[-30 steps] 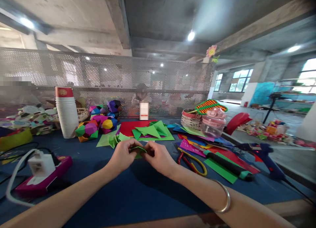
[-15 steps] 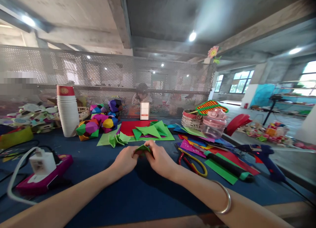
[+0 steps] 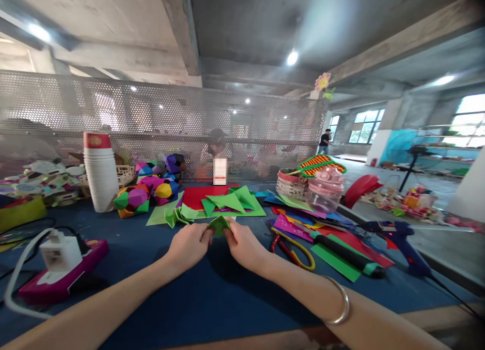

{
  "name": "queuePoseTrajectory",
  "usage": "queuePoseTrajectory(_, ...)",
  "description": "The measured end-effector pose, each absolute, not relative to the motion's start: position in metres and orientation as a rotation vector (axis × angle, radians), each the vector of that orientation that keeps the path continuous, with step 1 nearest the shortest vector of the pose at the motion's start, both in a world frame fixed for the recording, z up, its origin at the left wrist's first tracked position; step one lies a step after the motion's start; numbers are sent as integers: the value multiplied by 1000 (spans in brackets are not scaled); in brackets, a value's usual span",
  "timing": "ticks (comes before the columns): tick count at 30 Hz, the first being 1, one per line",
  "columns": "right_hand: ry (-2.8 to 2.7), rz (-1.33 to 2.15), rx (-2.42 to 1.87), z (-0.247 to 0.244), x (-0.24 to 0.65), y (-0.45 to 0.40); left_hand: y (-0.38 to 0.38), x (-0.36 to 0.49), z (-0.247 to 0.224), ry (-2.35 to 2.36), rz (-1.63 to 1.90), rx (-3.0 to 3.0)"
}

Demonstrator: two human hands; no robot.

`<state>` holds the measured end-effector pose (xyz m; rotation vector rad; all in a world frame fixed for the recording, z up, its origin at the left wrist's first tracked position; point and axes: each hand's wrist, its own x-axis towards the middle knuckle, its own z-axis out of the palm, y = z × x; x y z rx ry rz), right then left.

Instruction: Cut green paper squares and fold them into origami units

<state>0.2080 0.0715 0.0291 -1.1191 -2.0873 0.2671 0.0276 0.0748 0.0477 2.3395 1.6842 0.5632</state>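
Note:
Between my two hands is a small piece of folded green paper [image 3: 219, 226], raised over the blue table. My left hand [image 3: 191, 245] pinches its left edge between thumb and fingers. On the opposite edge, my right hand [image 3: 245, 243] has the same kind of pinch. Just beyond the hands lie several folded green paper pieces [image 3: 235, 200], resting on a red sheet [image 3: 195, 197] and green sheets. A smaller cluster of folded light green pieces [image 3: 179, 215] sits to the left of these.
Scissors [image 3: 291, 249], a black-handled cutter [image 3: 344, 251] and a blue glue gun [image 3: 401, 239] lie at right. Behind them stand a pink bottle [image 3: 326, 190] and a basket [image 3: 291, 185]. Stacked paper cups [image 3: 100, 173], paper balls [image 3: 132, 199] and a purple power strip [image 3: 64, 274] are at left.
The green paper has been turned so more of its face shows, and my right hand's fingers have shifted down to its right edge. The camera view has moved slightly.

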Motion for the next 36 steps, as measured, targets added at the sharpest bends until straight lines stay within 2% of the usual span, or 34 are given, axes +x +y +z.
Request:
queuePoseTrajectory(24,-1921,418,-1170,41,212,74,69,29,53,1701,601,2265)
queuePoseTrajectory(36,-1932,531,-1365,38,200,137,51,41,43,1496,732,2587)
